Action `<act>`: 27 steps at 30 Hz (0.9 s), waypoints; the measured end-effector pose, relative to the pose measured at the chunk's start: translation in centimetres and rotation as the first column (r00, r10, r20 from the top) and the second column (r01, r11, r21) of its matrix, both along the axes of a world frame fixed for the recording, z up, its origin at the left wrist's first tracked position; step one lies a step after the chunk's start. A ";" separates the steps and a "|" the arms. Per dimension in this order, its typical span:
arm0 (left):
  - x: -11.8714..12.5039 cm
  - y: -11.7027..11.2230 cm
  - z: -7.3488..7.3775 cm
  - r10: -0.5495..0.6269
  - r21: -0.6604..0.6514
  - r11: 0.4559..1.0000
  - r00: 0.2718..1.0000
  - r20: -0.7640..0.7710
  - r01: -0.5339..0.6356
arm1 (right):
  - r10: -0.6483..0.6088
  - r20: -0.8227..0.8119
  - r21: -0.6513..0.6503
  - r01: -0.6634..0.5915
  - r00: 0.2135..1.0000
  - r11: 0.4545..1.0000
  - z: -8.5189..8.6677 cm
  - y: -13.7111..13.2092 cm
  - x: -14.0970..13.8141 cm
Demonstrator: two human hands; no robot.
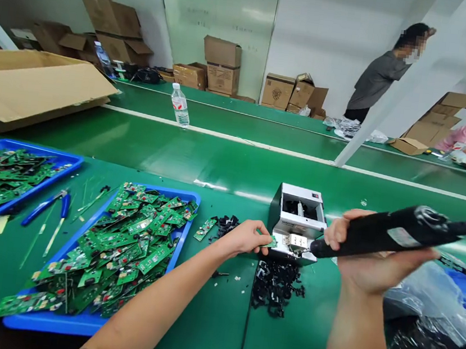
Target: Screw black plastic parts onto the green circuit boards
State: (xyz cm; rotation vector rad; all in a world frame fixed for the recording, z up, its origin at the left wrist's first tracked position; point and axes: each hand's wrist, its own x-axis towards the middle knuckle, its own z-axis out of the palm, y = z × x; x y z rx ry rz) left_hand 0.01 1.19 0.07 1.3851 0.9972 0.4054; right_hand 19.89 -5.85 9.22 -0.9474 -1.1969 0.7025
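Right hand (376, 254) is wrapped tight round a black corded tool (382, 235) at right of frame, left fingers (261, 238) pinching a tiny green circuit board (272, 243) right at a silver bench machine (297, 222), mid-frame.

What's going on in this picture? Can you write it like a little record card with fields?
Left hand: pinches a small green circuit board
Right hand: grips a black corded tool, its tip by the board
Machine: white metal bench machine, just behind both
Loose bits: black plastic pieces on the green workbench
Trays: blue trays piled with green circuit boards
Also there: blue-handled pliers, water bottle, cardboard boxes
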 end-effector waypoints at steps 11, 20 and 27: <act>0.3 0.2 -1.1 0.011 0.019 1.000 1.000 0.016 -0.012 | 0.144 -0.115 -0.030 -0.148 0.983 0.988 -2.1 1.7 -0.8; 0.6 0.2 -1.6 0.014 0.025 1.000 0.998 0.053 -0.016 | 0.174 -0.138 -0.069 -0.185 0.975 0.980 -0.9 0.5 -1.1; 0.6 0.3 -1.8 -0.007 0.058 0.998 0.999 0.043 0.005 | 0.201 -0.184 0.046 -0.196 0.962 0.979 1.0 2.7 -2.7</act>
